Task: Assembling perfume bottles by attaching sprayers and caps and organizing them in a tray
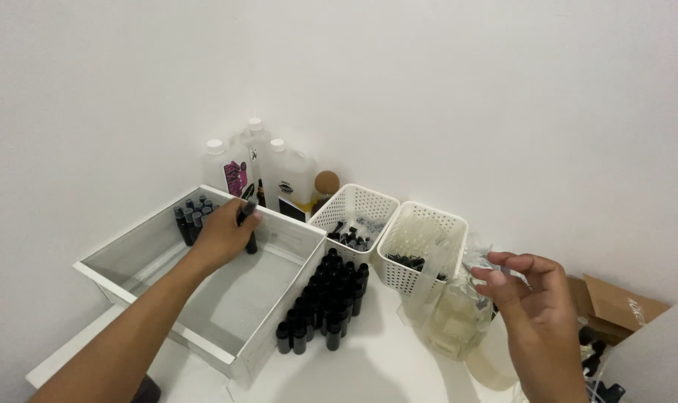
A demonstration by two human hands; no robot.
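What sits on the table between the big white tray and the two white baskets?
In the head view, a cluster of small black bottles stands between the white tray and the two white baskets.

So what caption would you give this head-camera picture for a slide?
Left hand holds a small dark bottle inside a white box; right hand grips a clear plastic bag.

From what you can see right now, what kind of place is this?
Probably a small home workspace for filling or packing bottles. A white table in a bare corner holds rows of small black bottles, large white jugs and white perforated baskets. The left hand holds one bottle over a box.
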